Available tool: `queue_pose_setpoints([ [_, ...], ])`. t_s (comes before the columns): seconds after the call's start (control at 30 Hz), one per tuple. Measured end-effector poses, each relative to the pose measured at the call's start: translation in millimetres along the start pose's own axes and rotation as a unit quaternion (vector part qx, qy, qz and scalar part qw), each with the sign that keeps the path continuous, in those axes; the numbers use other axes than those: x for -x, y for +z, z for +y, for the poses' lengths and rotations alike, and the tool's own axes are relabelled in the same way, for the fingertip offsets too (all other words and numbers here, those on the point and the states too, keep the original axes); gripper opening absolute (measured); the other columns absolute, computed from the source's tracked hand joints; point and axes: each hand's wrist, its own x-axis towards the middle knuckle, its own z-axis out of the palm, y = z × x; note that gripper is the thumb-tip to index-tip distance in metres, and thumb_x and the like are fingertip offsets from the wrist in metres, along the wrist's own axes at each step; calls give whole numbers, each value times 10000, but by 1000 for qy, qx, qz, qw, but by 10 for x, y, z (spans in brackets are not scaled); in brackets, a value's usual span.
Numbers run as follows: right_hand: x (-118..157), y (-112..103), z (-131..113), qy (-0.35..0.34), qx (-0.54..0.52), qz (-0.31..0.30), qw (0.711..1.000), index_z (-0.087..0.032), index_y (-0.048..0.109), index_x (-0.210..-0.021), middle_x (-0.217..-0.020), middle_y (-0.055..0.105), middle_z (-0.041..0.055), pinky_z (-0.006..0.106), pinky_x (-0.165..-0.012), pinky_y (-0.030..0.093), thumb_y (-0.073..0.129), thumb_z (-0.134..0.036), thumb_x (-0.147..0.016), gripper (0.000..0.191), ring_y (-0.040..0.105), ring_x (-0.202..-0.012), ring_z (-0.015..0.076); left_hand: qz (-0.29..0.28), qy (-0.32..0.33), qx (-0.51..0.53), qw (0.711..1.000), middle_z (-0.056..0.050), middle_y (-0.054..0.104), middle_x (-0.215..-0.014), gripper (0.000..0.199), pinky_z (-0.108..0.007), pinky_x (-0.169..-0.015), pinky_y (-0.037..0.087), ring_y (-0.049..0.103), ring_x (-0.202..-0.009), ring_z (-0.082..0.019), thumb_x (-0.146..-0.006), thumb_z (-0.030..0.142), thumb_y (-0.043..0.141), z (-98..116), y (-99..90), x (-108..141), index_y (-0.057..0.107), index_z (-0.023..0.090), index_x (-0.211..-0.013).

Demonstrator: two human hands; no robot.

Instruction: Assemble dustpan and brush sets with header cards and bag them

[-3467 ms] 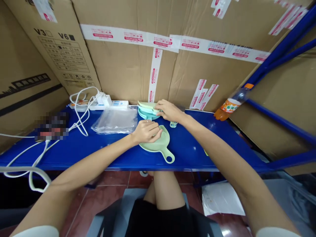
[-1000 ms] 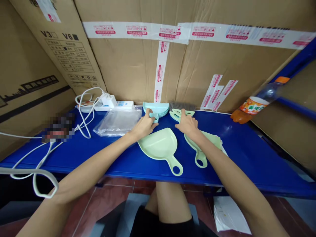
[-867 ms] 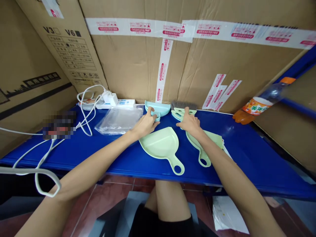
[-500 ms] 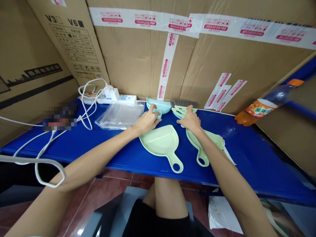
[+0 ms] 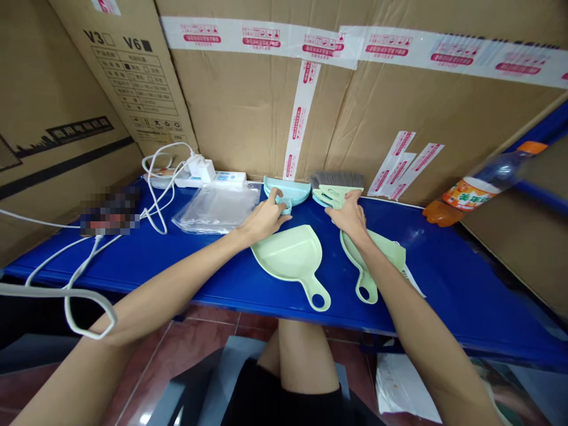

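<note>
Head view, logged from my remote station: I read the right hand [image 5: 349,216] as holding the green brush [image 5: 341,191], thumb and fingers spread across its plastic body. The brush lies at the far side of the blue table [image 5: 213,275], right of centre, on something blue, its bristles [image 5: 337,178] toward the cardboard. Left hand [image 5: 262,220]: half curled at the handles of the blue dustpans [image 5: 289,189]; I cannot tell whether it grips or merely rests. One green dustpan [image 5: 290,254] lies flat nearer; a second green dustpan [image 5: 352,254] sits to its right, partly under the forearm. Judgement on method: I would keep pressure on the plastic and off the bristles, take only the top piece, and steady the blue stack lightly so nothing slides.
</note>
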Motion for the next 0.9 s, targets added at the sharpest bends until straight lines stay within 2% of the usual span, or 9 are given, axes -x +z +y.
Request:
queue_pose_setpoints([
  [0.1,-43,30,18,9,-2,2,1000,-181,386,-1524,-1273,766,177,505,-1022,560,704,-447,-877,769,753,-1189,416,-6,-7,-18,1000,-229,519,-1500,297,-534,-940,665,786,-913,-302,-1135,378,627,50,-32,-1,768,117,-1157],
  [0.3,-78,108,-49,10,14,-53,998,-91,302,-1655,-1453,707,257,507,-1091,551,704,-440,-923,905,699,-1360,433,-6,-17,-18,1000,-222,522,-1492,299,-486,-934,648,786,-914,-282,-1135,373,644,130,-81,0,780,107,-1125],
  [0.4,-68,94,-92,-1,47,-59,997,-96,322,-1665,-1479,697,271,535,-1110,543,698,-459,-953,883,695,-1380,452,-16,-23,-15,999,-230,517,-1508,317,-485,-942,634,781,-942,-297,-1137,389,641,138,-89,-1,779,104,-1141],
  [0.47,-61,56,-96,-21,84,-70,994,-121,391,-1633,-1487,694,276,558,-1117,536,683,-472,-979,798,699,-1378,464,-24,-26,-23,999,-240,512,-1527,318,-483,-930,628,784,-952,-310,-1139,388,636,138,-93,-1,768,104,-1190],
  [0.63,0,-116,-61,-77,123,-105,984,-219,602,-1397,-1336,772,207,556,-1044,550,621,-549,-1029,495,730,-1286,454,-20,-18,-72,997,-228,536,-1556,352,-453,-827,614,788,-1021,-359,-1107,413,701,136,-163,18,714,158,-1350],
  [0.73,98,-276,-46,-105,127,-100,981,-252,657,-1324,-1335,780,185,522,-1028,546,624,-598,-1028,456,721,-1281,430,48,15,-72,996,-230,581,-1525,488,-442,-831,610,744,-1172,-395,-1090,498,726,198,-275,60,659,167,-1442],
  [0.8,154,-412,0,-120,120,-83,982,-259,682,-1340,-1377,777,180,516,-1043,544,597,-607,-1047,463,713,-1309,417,80,49,-37,995,-197,644,-1439,498,-440,-864,612,735,-1173,-361,-1113,568,668,284,-342,100,671,176,-1420],
  [0.83,165,-486,49,-123,115,-68,983,-261,691,-1358,-1395,776,178,524,-1053,545,575,-608,-1060,473,710,-1324,415,71,73,-20,995,-175,680,-1382,482,-442,-889,613,733,-1168,-345,-1129,591,625,334,-359,123,696,183,-1376],
  [0.9,141,-631,210,-120,120,-41,985,-255,706,-1392,-1420,774,176,547,-1071,549,556,-611,-1067,504,709,-1342,416,10,120,-4,993,-145,738,-1289,490,-453,-933,616,727,-1183,-336,-1155,618,546,426,-348,173,739,191,-1298],
])
